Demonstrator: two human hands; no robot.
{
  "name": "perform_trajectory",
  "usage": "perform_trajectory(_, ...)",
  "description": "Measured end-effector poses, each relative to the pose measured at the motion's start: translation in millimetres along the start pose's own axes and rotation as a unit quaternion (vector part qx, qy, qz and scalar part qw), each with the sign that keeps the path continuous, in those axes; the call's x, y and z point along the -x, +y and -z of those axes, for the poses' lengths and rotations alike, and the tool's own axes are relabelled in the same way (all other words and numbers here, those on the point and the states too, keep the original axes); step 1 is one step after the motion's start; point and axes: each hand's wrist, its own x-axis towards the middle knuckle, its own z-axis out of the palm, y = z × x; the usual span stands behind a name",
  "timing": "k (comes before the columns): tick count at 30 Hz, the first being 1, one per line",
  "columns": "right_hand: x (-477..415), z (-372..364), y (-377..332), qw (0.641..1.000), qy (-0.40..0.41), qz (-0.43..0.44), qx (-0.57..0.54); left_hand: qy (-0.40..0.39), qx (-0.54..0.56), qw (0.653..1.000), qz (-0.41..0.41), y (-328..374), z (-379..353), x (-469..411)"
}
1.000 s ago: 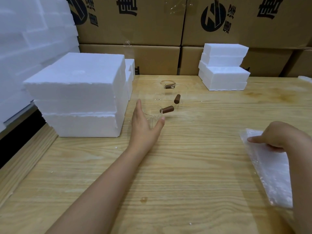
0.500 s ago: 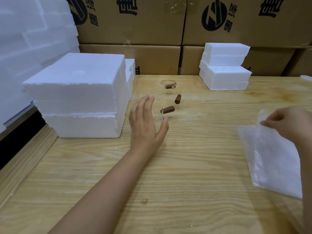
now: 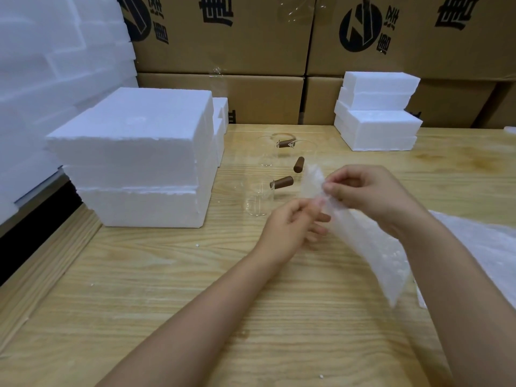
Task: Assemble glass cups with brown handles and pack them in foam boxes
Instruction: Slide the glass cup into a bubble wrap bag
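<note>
Three clear glass cups with brown handles stand on the wooden table: the nearest cup [image 3: 255, 201] with its handle [image 3: 282, 182], a middle one showing mainly its handle [image 3: 298, 164], and a far one [image 3: 268, 152] with its handle [image 3: 284, 143]. My right hand [image 3: 368, 195] pinches the top edge of a bubble-wrap bag [image 3: 363, 241] held above the table. My left hand [image 3: 290, 227] pinches the same top edge from the other side, just right of the nearest cup. A big stack of foam boxes [image 3: 139, 157] stands to the left.
A smaller stack of foam boxes [image 3: 377, 113] sits at the back right. More bubble-wrap bags [image 3: 480, 247] lie at the right table edge. Cardboard cartons [image 3: 251, 37] wall off the back. Foam slabs [image 3: 42, 65] lean at the far left.
My left hand drew back from the nearest cup and went right to the bag. My right hand lifted the bag off the pile and brought it to the middle.
</note>
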Motion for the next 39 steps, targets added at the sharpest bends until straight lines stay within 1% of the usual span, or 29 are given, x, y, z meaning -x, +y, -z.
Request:
perform_trajectory(2, 2, -3, 4, 0.996, -0.087, 0.011, -0.009, -0.012, 0.045, 0.994, 0.096, 2, 2, -2)
perform_trajectory(4, 4, -1, 5, 0.986, -0.166, 0.024, 0.000, 0.006, 0.077, 0.986, 0.150, 4, 9, -5)
perform_trajectory(6, 6, 2, 5, 0.975, -0.220, 0.027, 0.013, 0.028, 0.113, 0.980, 0.163, 7, 16, -6)
perform_trajectory(7, 6, 3, 5, 0.971, -0.237, 0.025, 0.022, 0.028, 0.119, 0.980, 0.160, 8, 17, -7)
perform_trajectory(11, 8, 10, 4, 0.958, -0.275, 0.014, 0.078, 0.016, 0.124, 0.982, 0.144, 7, 18, -5)
perform_trajectory(13, 9, 11, -2, 0.963, -0.256, 0.008, 0.082, 0.011, 0.121, 0.983, 0.135, 7, 17, -3)
perform_trajectory(14, 9, 9, -3, 0.969, -0.227, 0.007, 0.095, 0.011, 0.113, 0.985, 0.128, 7, 17, -3)
perform_trajectory(16, 8, 2, -3, 0.979, -0.137, -0.006, 0.153, 0.009, 0.089, 0.989, 0.114, 5, 16, -2)
perform_trajectory(17, 7, -3, -3, 0.976, -0.102, -0.016, 0.194, 0.005, 0.078, 0.991, 0.111, 4, 16, -1)
perform_trajectory(18, 6, -8, -2, 0.969, -0.087, -0.022, 0.229, 0.000, 0.061, 0.992, 0.106, 4, 15, 0)
perform_trajectory(20, 6, -15, 2, 0.960, -0.087, -0.024, 0.264, -0.006, 0.017, 0.994, 0.105, 3, 13, -1)
perform_trajectory(22, 6, -16, 2, 0.955, -0.091, -0.015, 0.281, -0.002, -0.001, 0.993, 0.114, 5, 11, -1)
perform_trajectory(26, 7, -10, -8, 0.938, -0.062, 0.005, 0.341, 0.040, 0.081, 0.983, 0.163, 12, 12, -4)
perform_trajectory(28, 6, -3, -13, 0.929, -0.038, 0.008, 0.369, 0.083, 0.093, 0.977, 0.171, 15, 14, -5)
perform_trajectory(29, 7, 0, -15, 0.922, -0.019, 0.009, 0.385, 0.107, 0.077, 0.977, 0.169, 14, 15, -4)
perform_trajectory(31, 7, 8, -17, 0.907, 0.003, 0.010, 0.420, 0.153, 0.002, 0.978, 0.142, 11, 15, -4)
perform_trajectory(32, 7, 9, -17, 0.901, -0.005, 0.008, 0.434, 0.167, -0.049, 0.978, 0.111, 8, 16, -4)
perform_trajectory(34, 8, 2, -18, 0.885, -0.048, 0.010, 0.464, 0.181, -0.137, 0.974, 0.022, 2, 16, -2)
perform_trajectory(36, 8, -8, -17, 0.876, -0.106, 0.013, 0.470, 0.190, -0.183, 0.963, -0.055, -2, 14, 0)
perform_trajectory(37, 6, -11, -17, 0.878, -0.132, 0.011, 0.460, 0.191, -0.199, 0.958, -0.080, -4, 14, 1)
perform_trajectory(38, 4, -11, -17, 0.889, -0.149, 0.011, 0.434, 0.192, -0.218, 0.952, -0.099, -6, 14, 1)
perform_trajectory(39, 0, -9, -18, 0.912, -0.153, 0.011, 0.381, 0.195, -0.236, 0.945, -0.114, -7, 15, 1)
